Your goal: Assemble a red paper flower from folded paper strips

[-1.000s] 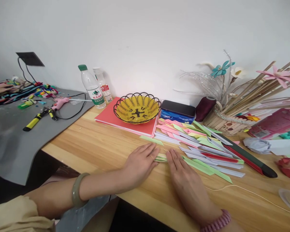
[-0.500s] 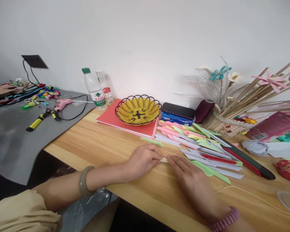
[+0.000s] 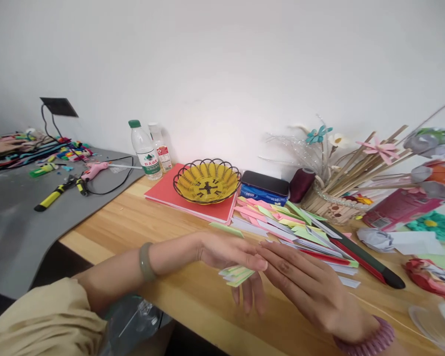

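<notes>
My left hand (image 3: 228, 254), a green bangle on its wrist, is closed on a small bundle of folded paper strips (image 3: 236, 275) in pale green, yellow and white. The bundle's layered ends stick out below the thumb; its other end is hidden by the hands. My right hand (image 3: 306, 282), with a purple beaded bracelet, meets the left thumb with its fingertips. Its fingers are stretched out straight, side by side. Just behind the hands lies a pile of loose folded paper strips (image 3: 278, 217) in pink, green, yellow and white.
A yellow woven basket (image 3: 207, 184) sits on red paper (image 3: 159, 195). Two bottles (image 3: 145, 153) stand behind it. A dark green and red cutter-like bar (image 3: 374, 264) lies right of the strips. Craft flowers (image 3: 378, 148) stand at right; pliers (image 3: 59, 193) lie on a grey mat (image 3: 11, 237).
Both hands have lifted off the tabletop. The left hand has turned, bringing the paper bundle's ends into view, and the right has shifted against the left thumb. The camera view has shifted slightly.
</notes>
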The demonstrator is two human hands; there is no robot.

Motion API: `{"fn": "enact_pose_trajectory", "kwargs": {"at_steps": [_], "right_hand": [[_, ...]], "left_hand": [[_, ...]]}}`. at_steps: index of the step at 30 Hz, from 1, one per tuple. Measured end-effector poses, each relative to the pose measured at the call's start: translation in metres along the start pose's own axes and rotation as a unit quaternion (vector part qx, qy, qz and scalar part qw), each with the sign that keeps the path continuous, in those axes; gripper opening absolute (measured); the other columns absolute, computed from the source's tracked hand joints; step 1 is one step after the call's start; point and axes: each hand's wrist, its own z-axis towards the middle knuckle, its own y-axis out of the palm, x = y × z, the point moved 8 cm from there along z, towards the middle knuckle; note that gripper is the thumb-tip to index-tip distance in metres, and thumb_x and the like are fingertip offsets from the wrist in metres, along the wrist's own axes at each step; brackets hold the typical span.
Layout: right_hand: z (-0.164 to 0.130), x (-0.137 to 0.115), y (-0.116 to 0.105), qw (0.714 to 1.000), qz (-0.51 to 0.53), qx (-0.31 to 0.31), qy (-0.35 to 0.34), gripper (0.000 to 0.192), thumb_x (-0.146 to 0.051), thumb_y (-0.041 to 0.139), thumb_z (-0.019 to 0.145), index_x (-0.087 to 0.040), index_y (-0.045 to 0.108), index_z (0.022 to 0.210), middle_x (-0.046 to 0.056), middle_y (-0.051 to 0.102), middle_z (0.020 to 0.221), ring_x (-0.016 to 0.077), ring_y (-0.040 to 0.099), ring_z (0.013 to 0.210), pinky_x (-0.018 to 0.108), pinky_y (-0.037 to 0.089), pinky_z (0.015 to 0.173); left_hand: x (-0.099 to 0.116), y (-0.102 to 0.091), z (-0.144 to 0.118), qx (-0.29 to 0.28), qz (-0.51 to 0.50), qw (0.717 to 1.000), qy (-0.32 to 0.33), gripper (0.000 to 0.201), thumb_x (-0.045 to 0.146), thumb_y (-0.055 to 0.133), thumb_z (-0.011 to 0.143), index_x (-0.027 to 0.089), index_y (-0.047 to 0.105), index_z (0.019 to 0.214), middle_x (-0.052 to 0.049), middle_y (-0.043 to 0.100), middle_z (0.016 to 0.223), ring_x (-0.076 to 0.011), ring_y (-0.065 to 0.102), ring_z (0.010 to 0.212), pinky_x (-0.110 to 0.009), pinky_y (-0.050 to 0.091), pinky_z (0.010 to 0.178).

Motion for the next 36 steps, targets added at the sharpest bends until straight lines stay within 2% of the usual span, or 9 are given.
{"fn": "enact_pose_trajectory", "kwargs": {"at_steps": [2, 5, 9, 12, 15, 19, 25, 31, 36], "right_hand": [[-0.004, 0.009, -0.002, 0.999, 0.025, 0.011, 0.030, 0.032, -0.010, 0.038, 0.087, -0.008, 0.054, 0.115, 0.013, 0.065, 0.110, 0.0219, 0.042, 0.123, 0.038, 0.049, 0.091], [-0.011, 0.030, -0.009, 0.987, 0.059, 0.066, 0.137, 0.037, -0.008, 0.045, 0.083, -0.018, 0.052, 0.119, 0.008, 0.063, 0.114, 0.0206, 0.044, 0.122, 0.038, 0.046, 0.093], [-0.027, 0.058, -0.019, 0.931, 0.104, 0.151, 0.317, 0.049, -0.017, 0.050, 0.083, -0.023, 0.037, 0.130, 0.011, 0.047, 0.131, 0.0221, 0.041, 0.124, 0.041, 0.039, 0.099], [-0.028, 0.059, -0.011, 0.931, 0.119, 0.114, 0.326, 0.082, -0.042, 0.062, 0.073, -0.018, 0.018, 0.138, 0.017, 0.033, 0.138, 0.0268, 0.031, 0.129, 0.043, 0.035, 0.101], [-0.027, 0.056, 0.000, 0.941, 0.117, 0.064, 0.310, 0.104, -0.051, 0.067, 0.064, -0.016, 0.007, 0.140, 0.020, 0.019, 0.144, 0.0297, 0.021, 0.133, 0.045, 0.032, 0.102], [-0.027, 0.058, 0.010, 0.941, 0.131, 0.036, 0.311, 0.099, -0.039, 0.069, 0.066, -0.020, 0.006, 0.139, 0.018, 0.016, 0.145, 0.0291, 0.015, 0.135, 0.046, 0.035, 0.100], [-0.031, 0.061, 0.015, 0.928, 0.169, 0.038, 0.329, 0.082, -0.017, 0.059, 0.069, -0.020, 0.014, 0.138, 0.018, 0.026, 0.142, 0.0275, 0.028, 0.131, 0.045, 0.036, 0.099], [-0.034, 0.060, 0.021, 0.903, 0.217, 0.000, 0.370, 0.109, -0.044, 0.071, 0.060, -0.016, 0.005, 0.142, 0.019, 0.018, 0.146, 0.0338, 0.029, 0.129, 0.037, 0.053, 0.078], [-0.038, 0.064, 0.017, 0.879, 0.256, 0.068, 0.396, 0.088, -0.041, 0.064, 0.071, -0.022, 0.012, 0.139, 0.015, 0.026, 0.144, 0.0276, 0.031, 0.129, 0.036, 0.047, 0.090]], "left_hand": [[0.006, 0.002, 0.010, 0.006, -0.055, 0.998, 0.040, 0.047, 0.058, 0.061, 0.065, 0.011, 0.056, 0.068, 0.002, 0.051, 0.048, -0.0099, 0.049, 0.042, -0.024, 0.038, 0.045], [0.017, -0.011, 0.018, 0.115, -0.072, 0.982, 0.129, 0.036, 0.047, 0.063, 0.070, 0.013, 0.051, 0.068, 0.009, 0.037, 0.041, -0.0036, 0.033, 0.034, -0.018, 0.026, 0.038], [0.030, -0.029, 0.019, 0.225, -0.053, 0.951, 0.205, 0.036, 0.047, 0.060, 0.072, 0.013, 0.049, 0.068, 0.011, 0.031, 0.037, -0.0049, 0.037, 0.038, -0.019, 0.033, 0.046], [0.036, -0.032, 0.026, 0.220, -0.075, 0.944, 0.233, 0.040, 0.051, 0.058, 0.072, 0.014, 0.046, 0.061, 0.010, 0.031, 0.037, -0.0079, 0.046, 0.047, -0.024, 0.040, 0.059], [0.042, -0.030, 0.033, 0.219, -0.115, 0.932, 0.264, 0.047, 0.053, 0.057, 0.072, 0.014, 0.040, 0.052, 0.008, 0.031, 0.040, -0.0085, 0.049, 0.054, -0.025, 0.039, 0.064], [0.044, -0.023, 0.046, 0.200, -0.158, 0.932, 0.257, 0.049, 0.056, 0.062, 0.065, 0.014, 0.041, 0.052, 0.009, 0.032, 0.038, -0.0073, 0.045, 0.048, -0.024, 0.037, 0.060], [0.043, -0.018, 0.055, 0.179, -0.174, 0.933, 0.261, 0.051, 0.056, 0.065, 0.061, 0.014, 0.041, 0.048, 0.008, 0.036, 0.037, -0.0049, 0.039, 0.043, -0.023, 0.032, 0.057], [0.043, -0.019, 0.051, 0.168, -0.184, 0.931, 0.268, 0.045, 0.051, 0.066, 0.064, 0.014, 0.044, 0.052, 0.008, 0.035, 0.038, -0.0061, 0.039, 0.045, -0.024, 0.033, 0.057], [0.043, -0.015, 0.053, 0.124, -0.184, 0.938, 0.265, 0.045, 0.051, 0.064, 0.066, 0.015, 0.042, 0.052, 0.008, 0.034, 0.040, -0.0064, 0.040, 0.043, -0.023, 0.031, 0.051]]}}
